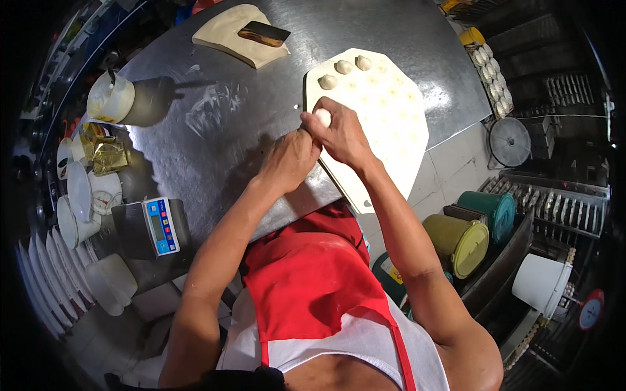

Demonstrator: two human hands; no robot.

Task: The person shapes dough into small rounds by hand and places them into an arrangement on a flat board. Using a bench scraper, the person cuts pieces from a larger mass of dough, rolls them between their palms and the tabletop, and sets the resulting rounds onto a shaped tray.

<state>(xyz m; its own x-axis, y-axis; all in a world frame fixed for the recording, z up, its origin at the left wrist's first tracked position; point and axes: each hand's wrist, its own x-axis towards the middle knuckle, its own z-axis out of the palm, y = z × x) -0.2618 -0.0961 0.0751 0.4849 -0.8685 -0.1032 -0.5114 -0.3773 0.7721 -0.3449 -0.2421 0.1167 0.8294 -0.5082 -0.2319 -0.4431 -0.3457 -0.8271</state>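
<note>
Near the upper centre of the frame, the right hand point(342, 133) is curled, its thumb and forefinger closed around a small pale dough ball point(322, 118), which bulges out at the top of the grip. The left hand point(290, 156), just to the left and slightly lower, has its fingers bent in and meets the right hand below the ball; whether it grips dough of its own cannot be told, as its palm is hidden. Both hands lie over the left edge of a white, many-sided board point(394, 137), right of centre, whose surface bears faint round marks. Three shaped dough pieces point(343, 66) sit apart along the board's upper left part. The board rests partly on a metal table point(365, 26), its lower end reaching past the table's edge. At the top left of centre lies a flat dough sheet point(222, 34), with a dark-bladed scraper point(264, 32) across its right part. A white tub point(111, 98) stands at the upper left, with gold packages point(109, 155) below it and a digital scale point(161, 226) lower still. At the lower right are a yellow bin point(456, 244) and a green bin point(490, 216); a red apron point(313, 280) fills the lower centre.
</note>
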